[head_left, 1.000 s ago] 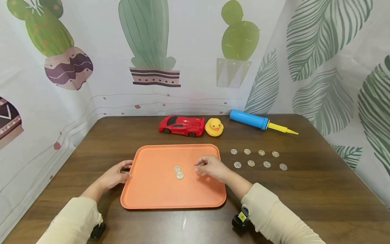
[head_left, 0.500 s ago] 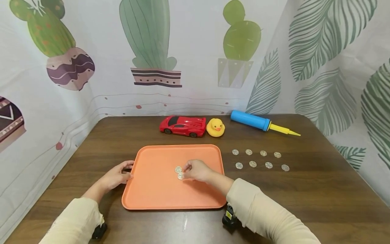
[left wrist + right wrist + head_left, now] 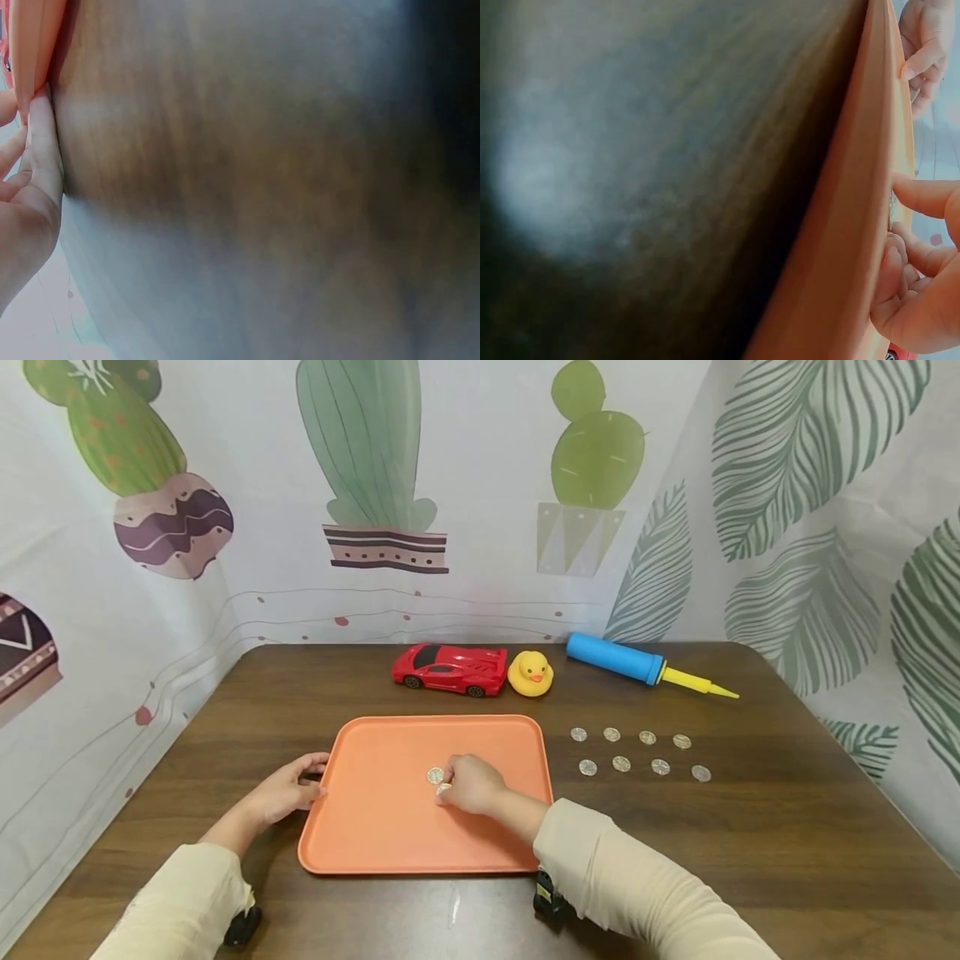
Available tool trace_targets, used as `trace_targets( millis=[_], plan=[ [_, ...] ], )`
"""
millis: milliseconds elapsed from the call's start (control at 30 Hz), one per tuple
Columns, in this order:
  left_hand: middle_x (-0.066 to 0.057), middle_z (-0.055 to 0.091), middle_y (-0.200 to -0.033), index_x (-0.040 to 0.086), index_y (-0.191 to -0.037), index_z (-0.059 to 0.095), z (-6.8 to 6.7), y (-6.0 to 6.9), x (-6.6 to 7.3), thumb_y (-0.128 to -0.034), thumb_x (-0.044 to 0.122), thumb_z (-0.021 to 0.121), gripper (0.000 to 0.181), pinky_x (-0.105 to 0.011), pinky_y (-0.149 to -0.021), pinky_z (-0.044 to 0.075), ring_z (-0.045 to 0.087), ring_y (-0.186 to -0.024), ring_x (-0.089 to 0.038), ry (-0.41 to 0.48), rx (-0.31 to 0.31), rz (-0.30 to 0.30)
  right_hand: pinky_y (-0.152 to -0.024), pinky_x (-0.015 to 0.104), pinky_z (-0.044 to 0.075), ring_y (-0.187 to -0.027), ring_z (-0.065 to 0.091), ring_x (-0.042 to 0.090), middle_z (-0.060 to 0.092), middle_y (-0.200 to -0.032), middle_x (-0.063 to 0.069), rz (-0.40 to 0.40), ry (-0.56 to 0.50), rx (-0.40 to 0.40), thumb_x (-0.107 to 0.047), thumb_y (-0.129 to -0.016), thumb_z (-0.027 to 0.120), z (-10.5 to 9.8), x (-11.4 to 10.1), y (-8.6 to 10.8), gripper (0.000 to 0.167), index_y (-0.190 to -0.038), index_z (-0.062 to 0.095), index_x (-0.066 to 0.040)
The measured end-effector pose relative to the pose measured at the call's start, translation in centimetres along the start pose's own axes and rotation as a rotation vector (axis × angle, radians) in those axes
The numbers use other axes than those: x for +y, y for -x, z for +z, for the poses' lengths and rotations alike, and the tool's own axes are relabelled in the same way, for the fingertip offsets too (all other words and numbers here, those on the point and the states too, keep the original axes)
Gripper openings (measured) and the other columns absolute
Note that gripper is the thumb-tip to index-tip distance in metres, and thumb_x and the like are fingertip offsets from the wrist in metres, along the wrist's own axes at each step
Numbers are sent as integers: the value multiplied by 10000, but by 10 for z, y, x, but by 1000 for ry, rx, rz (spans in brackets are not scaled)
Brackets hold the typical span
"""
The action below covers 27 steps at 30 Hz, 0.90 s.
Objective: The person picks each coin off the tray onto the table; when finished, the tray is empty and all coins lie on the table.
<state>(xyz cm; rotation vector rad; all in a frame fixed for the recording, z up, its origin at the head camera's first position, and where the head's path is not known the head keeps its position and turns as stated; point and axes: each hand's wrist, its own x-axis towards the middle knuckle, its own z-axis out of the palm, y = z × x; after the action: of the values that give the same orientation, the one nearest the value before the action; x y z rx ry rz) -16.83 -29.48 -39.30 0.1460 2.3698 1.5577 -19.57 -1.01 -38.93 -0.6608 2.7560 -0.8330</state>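
In the head view, an orange tray (image 3: 375,843) lies on the wooden table with two coins near its middle. My left hand (image 3: 285,789) holds the tray's left rim, thumb and bent fingers at the edge; part of this grip (image 3: 37,150) shows in the left wrist view. Over the tray, my right hand (image 3: 477,785) pinches the nearer coin (image 3: 443,790) between thumb and finger, and the coin looks tilted. The other coin (image 3: 435,775) lies flat just beyond it. From the right wrist, the pinched coin (image 3: 892,208) is a thin edge between the fingertips.
Right of the tray, several coins (image 3: 621,764) lie in two rows on the table (image 3: 750,843). Along the back stand a red toy car (image 3: 452,670) and a yellow rubber duck (image 3: 530,674), with a blue and yellow hand pump (image 3: 615,657) to their right.
My right hand has moved left across the tray to the two coins and taken hold of the nearer one, which now tilts. The left hand has stayed at the rim.
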Motion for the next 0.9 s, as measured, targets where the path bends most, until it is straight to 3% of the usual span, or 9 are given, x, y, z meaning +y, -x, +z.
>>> trace_targets(
  millis=[333,367,600,900],
  plan=[
    [-315,298,-1170,-156,-1257,197,1,0,-1,-779,-67,471,558,-351,-719,478,481,-922,-272,-5,-14,-12,-547,222,376,-606,429,100,459,-627,-48,-43,89,-58,-218,-685,710,2,1,2,239,-648,492,-127],
    [-315,296,-1171,-155,-1257,196,1,0,-1,-781,-67,471,557,-355,-720,477,479,-928,-278,-9,-15,-12,-561,224,378,-622,427,109,454,-636,-35,-24,89,-74,-199,-684,712,-2,-3,5,239,-657,490,-114],
    [-318,286,-1175,-156,-1260,188,1,0,-1,-785,-65,466,557,-361,-718,477,476,-945,-289,-8,-23,-13,-566,206,340,-630,377,110,408,-642,-27,-91,90,-110,-147,-605,748,-10,-3,9,266,-671,495,-92],
    [-331,278,-1171,-168,-1256,177,0,0,1,-796,-68,463,551,-358,-719,477,471,-951,-296,-4,-40,6,-571,195,352,-623,396,100,424,-620,-40,-149,102,-122,-103,-621,738,-13,2,7,238,-646,502,-101]
  ],
)
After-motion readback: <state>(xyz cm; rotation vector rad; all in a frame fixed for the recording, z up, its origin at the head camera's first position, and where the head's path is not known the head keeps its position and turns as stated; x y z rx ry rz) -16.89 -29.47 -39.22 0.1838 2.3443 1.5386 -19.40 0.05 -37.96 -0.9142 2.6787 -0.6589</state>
